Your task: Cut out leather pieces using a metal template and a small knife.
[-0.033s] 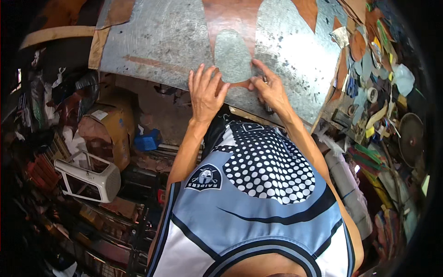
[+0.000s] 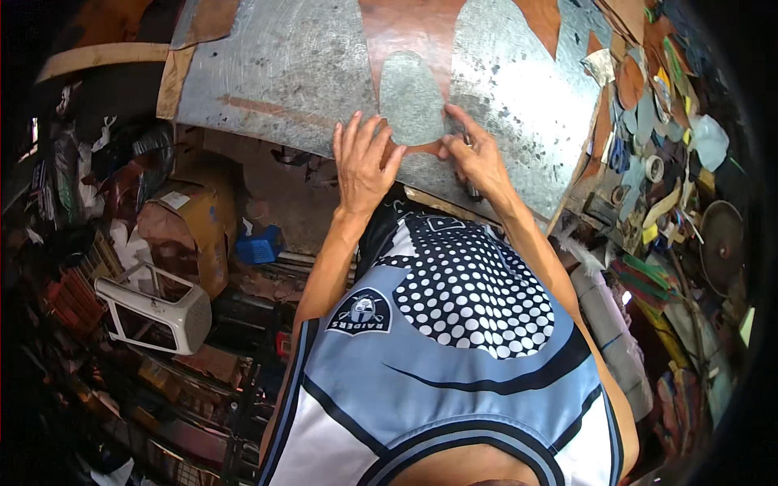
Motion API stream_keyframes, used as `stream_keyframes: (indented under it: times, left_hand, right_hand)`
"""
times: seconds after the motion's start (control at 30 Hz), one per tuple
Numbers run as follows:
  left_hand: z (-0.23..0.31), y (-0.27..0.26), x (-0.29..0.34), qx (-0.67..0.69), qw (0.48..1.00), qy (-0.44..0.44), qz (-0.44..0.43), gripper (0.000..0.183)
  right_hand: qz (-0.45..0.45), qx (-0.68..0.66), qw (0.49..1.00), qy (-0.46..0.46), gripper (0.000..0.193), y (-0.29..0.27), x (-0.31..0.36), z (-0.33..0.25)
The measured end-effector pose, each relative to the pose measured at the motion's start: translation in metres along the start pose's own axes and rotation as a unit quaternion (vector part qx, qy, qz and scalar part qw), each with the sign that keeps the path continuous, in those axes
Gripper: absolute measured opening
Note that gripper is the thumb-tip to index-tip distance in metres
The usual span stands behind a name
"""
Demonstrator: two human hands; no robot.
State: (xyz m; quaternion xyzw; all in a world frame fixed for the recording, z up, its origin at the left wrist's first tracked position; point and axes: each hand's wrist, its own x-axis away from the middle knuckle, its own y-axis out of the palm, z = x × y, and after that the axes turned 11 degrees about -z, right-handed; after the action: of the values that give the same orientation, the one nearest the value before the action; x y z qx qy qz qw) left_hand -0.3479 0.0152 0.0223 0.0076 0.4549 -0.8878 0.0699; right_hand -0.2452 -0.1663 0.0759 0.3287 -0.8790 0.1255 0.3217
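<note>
A brown leather piece [image 2: 410, 29] with curved edges lies on the grey metal-topped table [image 2: 275, 77]. Within it sits a rounded grey shape [image 2: 412, 97], mottled like the metal; I cannot tell whether it is an opening or a template. Fingers spread, my left hand [image 2: 363, 168] rests at the table's near edge, its thumb and index finger beside the leather's lower left. My right hand [image 2: 480, 158] is closed around a slim dark tool [image 2: 472, 191], mostly hidden by the palm. Its index finger stretches along the leather's right edge, and the thumb meets the lower corner.
Leather scraps [image 2: 539, 24] lie on the table's far part. To the right are heaped offcuts, a tape roll [image 2: 654, 168], blue-handled scissors [image 2: 619, 154] and a round disc [image 2: 721, 247]. A white plastic stool [image 2: 190, 317], a cardboard box [image 2: 190, 231] and a blue container [image 2: 259, 246] stand at left.
</note>
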Motion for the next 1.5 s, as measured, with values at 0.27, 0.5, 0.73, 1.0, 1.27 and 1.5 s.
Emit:
stream_keyframes:
  times: [0.27,0.5,0.73,1.0,1.27,1.5]
  left_hand:
    - [-0.004,0.0,0.002,-0.002,1.0,-0.006,0.004,0.035]
    - [-0.004,-0.002,0.002,-0.005,1.0,-0.001,-0.006,0.037]
    - [-0.001,-0.007,-0.004,-0.038,0.999,0.009,-0.021,0.035]
    - [-0.011,-0.026,-0.036,-0.091,0.99,0.084,-0.072,0.02]
    - [-0.05,-0.045,-0.096,-0.123,0.949,0.217,-0.191,0.025]
    - [-0.068,-0.041,-0.11,-0.122,0.943,0.222,-0.215,0.024]
  right_hand:
    - [-0.003,0.023,1.0,0.012,0.057,0.005,0.001,-0.007]
    - [0.002,0.039,0.999,0.022,0.057,0.006,0.001,-0.008]
    - [-0.017,0.018,0.999,0.027,0.057,0.002,-0.001,-0.007]
    - [-0.064,-0.268,0.959,0.065,0.042,-0.001,0.043,-0.006]
    - [-0.002,0.283,0.946,-0.156,0.04,0.007,0.055,0.002]
    - [-0.076,0.481,0.848,-0.208,0.035,0.009,-0.003,-0.042]
